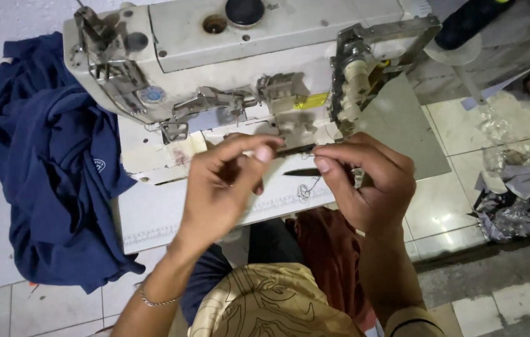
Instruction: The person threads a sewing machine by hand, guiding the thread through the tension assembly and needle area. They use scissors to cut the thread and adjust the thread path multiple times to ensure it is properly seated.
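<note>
Thread (307,187), thin and pale, is pinched between fingertips of the left hand (221,187) and right hand (368,184) near the white sewing machine (215,68), navy cloth (53,162) lying left.

Both hands (296,181) pinching thread (305,190) before sewing machine (246,68)

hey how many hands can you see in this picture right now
2. The left hand is raised in front of the white sewing machine, fingers pinched together. The right hand is beside it, also pinching, holding small dark snips.
</note>
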